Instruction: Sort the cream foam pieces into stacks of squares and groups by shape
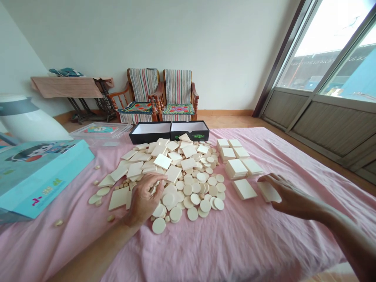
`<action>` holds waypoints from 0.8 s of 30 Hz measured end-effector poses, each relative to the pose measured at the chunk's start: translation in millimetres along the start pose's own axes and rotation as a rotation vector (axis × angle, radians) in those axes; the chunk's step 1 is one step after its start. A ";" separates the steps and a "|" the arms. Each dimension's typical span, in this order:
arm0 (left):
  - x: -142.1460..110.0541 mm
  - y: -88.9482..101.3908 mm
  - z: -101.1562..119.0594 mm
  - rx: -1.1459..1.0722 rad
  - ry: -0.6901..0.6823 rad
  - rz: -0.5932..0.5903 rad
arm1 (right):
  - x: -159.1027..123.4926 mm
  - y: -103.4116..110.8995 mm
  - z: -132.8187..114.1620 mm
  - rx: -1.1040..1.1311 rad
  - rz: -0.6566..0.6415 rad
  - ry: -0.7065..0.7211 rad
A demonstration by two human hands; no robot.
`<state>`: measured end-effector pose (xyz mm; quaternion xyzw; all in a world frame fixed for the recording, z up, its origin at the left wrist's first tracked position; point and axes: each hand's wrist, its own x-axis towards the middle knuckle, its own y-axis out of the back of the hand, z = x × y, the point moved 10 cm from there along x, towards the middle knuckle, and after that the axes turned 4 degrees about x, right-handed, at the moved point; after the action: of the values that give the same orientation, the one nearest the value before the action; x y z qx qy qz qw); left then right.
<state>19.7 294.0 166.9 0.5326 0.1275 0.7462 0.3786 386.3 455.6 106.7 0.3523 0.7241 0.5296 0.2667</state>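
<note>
A pink bedsheet is covering the bed before striped wooden armchairs; the left hand is curling half-closed over flat cream discs, while the right hand is resting its spread fingers on a flat cream square tile

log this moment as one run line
left hand: over pile of cream discs | right hand: on cream square tile | beside: stacked square tiles

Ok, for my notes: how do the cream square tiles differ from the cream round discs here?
The cream square tiles have straight edges and corners, while the cream round discs have circular outlines. The tiles generally look wider across than the discs. At the right, some tiles sit in tidy stacks, whereas the discs lie loose in a heap. Both are pale cream and flat.
</note>
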 end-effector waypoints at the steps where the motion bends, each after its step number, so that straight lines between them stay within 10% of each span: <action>1: 0.0 0.1 -0.3 0.000 0.003 0.000 | 1.0 -1.0 -2.4 0.000 -0.005 -0.003; 9: 0.1 -0.6 -1.5 -0.005 0.014 -0.009 | -2.7 6.1 -3.7 0.037 0.091 0.066; 15: -0.5 -1.3 -1.2 -0.001 0.009 -0.016 | -18.2 -2.8 23.2 0.002 0.290 -0.191; 24: 0.2 -1.1 -0.5 0.004 0.013 -0.014 | -21.1 -2.0 -0.4 -0.153 0.375 -0.405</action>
<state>19.7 295.0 166.1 0.5276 0.1350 0.7468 0.3818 398.4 438.3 105.2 0.5575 0.5363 0.5415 0.3290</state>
